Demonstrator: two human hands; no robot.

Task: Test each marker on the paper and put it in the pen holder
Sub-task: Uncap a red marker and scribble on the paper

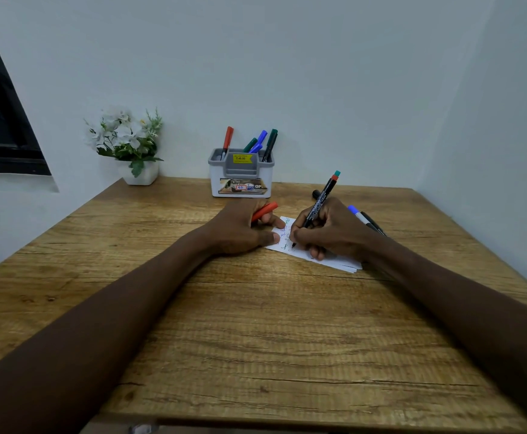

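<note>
My right hand [331,230] grips a black-bodied marker [320,202] with a red and green end, its tip touching the white paper [328,260]. The paper carries small coloured scribbles near its far left corner. My left hand [240,228] rests on the paper's left edge and holds a red cap [265,210] between its fingers. A white and grey pen holder [240,173] stands at the back of the table with several markers in it: red, blue and green ones.
Loose markers [365,219], one with a blue cap and one black, lie on the table behind my right hand. A white pot of artificial flowers [130,142] stands at the back left. Walls close the table at the back and right.
</note>
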